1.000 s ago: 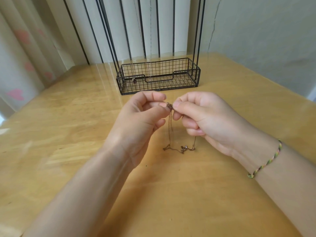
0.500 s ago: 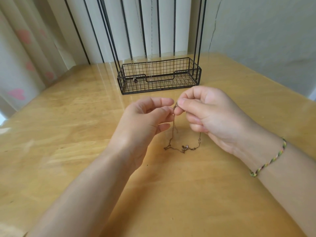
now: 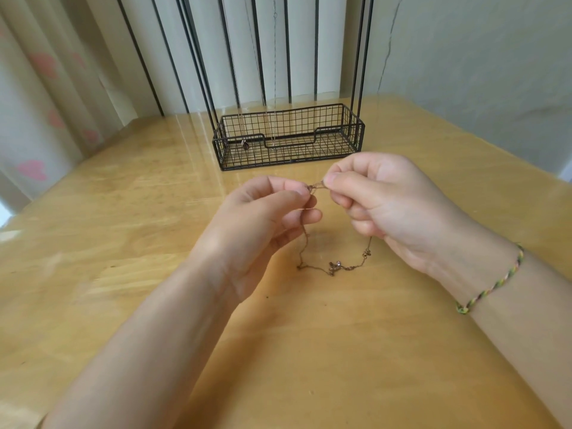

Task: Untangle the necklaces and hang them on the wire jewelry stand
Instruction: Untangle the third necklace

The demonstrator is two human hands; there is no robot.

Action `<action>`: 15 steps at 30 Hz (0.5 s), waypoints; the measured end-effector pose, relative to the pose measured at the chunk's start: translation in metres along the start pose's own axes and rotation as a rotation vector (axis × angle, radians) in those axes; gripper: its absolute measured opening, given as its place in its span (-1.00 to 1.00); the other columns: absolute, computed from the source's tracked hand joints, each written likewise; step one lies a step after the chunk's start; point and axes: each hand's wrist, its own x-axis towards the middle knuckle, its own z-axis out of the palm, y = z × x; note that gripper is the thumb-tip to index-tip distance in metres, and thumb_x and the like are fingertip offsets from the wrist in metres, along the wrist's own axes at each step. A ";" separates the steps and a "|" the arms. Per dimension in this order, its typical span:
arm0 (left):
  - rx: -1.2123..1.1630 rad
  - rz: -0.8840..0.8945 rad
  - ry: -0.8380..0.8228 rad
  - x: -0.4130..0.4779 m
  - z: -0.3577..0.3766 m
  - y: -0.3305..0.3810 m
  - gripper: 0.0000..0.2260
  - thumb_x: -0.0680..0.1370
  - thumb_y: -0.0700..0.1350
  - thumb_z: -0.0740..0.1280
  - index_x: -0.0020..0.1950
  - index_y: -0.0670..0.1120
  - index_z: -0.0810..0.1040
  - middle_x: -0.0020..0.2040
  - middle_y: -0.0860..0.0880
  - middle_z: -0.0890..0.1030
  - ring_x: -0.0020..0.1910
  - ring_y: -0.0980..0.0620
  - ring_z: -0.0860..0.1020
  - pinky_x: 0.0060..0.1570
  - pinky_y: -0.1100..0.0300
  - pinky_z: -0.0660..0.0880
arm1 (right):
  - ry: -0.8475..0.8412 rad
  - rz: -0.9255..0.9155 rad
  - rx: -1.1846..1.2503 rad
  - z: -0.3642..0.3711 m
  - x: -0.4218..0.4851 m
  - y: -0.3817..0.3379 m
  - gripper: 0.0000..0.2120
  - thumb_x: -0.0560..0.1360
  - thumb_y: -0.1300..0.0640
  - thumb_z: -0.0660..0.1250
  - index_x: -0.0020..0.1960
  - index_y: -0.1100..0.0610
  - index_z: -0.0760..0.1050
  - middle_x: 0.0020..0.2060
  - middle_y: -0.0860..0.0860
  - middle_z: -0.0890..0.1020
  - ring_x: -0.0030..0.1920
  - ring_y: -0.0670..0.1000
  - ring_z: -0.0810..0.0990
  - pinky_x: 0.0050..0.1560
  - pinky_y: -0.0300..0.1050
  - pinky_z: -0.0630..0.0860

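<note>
Above a glossy wooden tabletop [image 3: 123,236], two bare hands held a thin brown necklace [image 3: 332,268]. The left hand [image 3: 257,224] pinched its tangled top between thumb and forefinger. The right hand [image 3: 383,205] pinched the chain just beside it, its fingers [image 3: 349,203] curled. The chain's beaded lower loop lay on the tabletop. Behind stood a black wire jewelry stand [image 3: 288,136], fine chains hanging in it.

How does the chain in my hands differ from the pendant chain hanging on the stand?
Held chain is pinched between left hand and right hand; hung chain is untouched. Held chain sags onto the table; hung chain drops straight into the stand. Both are thin.
</note>
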 end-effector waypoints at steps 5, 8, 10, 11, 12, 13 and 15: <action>-0.101 -0.016 0.015 0.000 -0.001 0.003 -0.88 0.53 -0.29 0.27 -0.17 -0.12 0.51 -0.27 -0.04 0.64 -0.29 0.05 0.63 0.02 0.09 0.58 | -0.017 0.007 -0.027 0.001 0.000 0.001 -0.84 0.51 0.26 0.26 -0.25 0.17 0.46 -0.45 0.00 0.34 -0.56 -0.14 0.19 -0.59 -0.32 0.15; -0.104 -0.022 0.014 0.000 0.000 0.003 -0.88 0.53 -0.30 0.26 -0.18 -0.14 0.50 -0.28 -0.06 0.63 -0.31 0.04 0.62 -0.06 0.08 0.61 | -0.024 0.018 -0.016 0.001 0.000 0.000 -0.82 0.52 0.25 0.26 -0.26 0.14 0.47 -0.46 -0.01 0.33 -0.58 -0.16 0.19 -0.60 -0.33 0.14; -0.064 -0.014 0.010 -0.001 0.000 0.003 -0.89 0.53 -0.30 0.26 -0.17 -0.15 0.50 -0.29 -0.07 0.62 -0.34 0.06 0.59 -0.20 0.13 0.62 | -0.013 0.021 -0.015 0.001 0.000 0.000 -0.83 0.52 0.24 0.26 -0.25 0.14 0.47 -0.47 -0.03 0.33 -0.58 -0.16 0.19 -0.61 -0.34 0.13; -0.028 -0.004 0.008 -0.002 0.001 0.002 -0.89 0.54 -0.29 0.27 -0.17 -0.15 0.49 -0.29 -0.06 0.62 -0.37 0.07 0.58 -0.28 0.16 0.60 | -0.003 0.023 -0.016 0.001 0.000 0.000 -0.83 0.52 0.23 0.27 -0.25 0.13 0.47 -0.48 -0.04 0.33 -0.59 -0.17 0.19 -0.61 -0.34 0.13; 0.012 0.007 0.009 -0.002 0.001 0.002 -0.90 0.54 -0.29 0.27 -0.16 -0.15 0.49 -0.29 -0.06 0.60 -0.39 0.08 0.56 -0.32 0.19 0.57 | 0.008 0.025 -0.014 0.001 0.000 0.000 -0.83 0.52 0.22 0.27 -0.25 0.12 0.47 -0.49 -0.07 0.33 -0.59 -0.17 0.19 -0.62 -0.34 0.13; 0.054 0.017 0.014 -0.003 0.002 0.002 -0.91 0.54 -0.29 0.28 -0.15 -0.15 0.49 -0.30 -0.06 0.59 -0.39 0.09 0.55 -0.35 0.20 0.57 | 0.018 0.026 -0.012 0.001 0.000 0.000 -0.83 0.52 0.22 0.27 -0.25 0.12 0.47 -0.52 -0.09 0.33 -0.60 -0.17 0.18 -0.62 -0.34 0.12; 0.135 0.047 0.033 -0.003 0.002 0.000 -0.91 0.55 -0.29 0.29 -0.14 -0.16 0.50 -0.29 -0.07 0.59 -0.36 0.09 0.57 -0.31 0.16 0.61 | 0.033 0.030 -0.010 0.001 0.000 0.000 -0.83 0.53 0.21 0.28 -0.25 0.12 0.47 -0.57 -0.15 0.33 -0.60 -0.16 0.17 -0.62 -0.33 0.12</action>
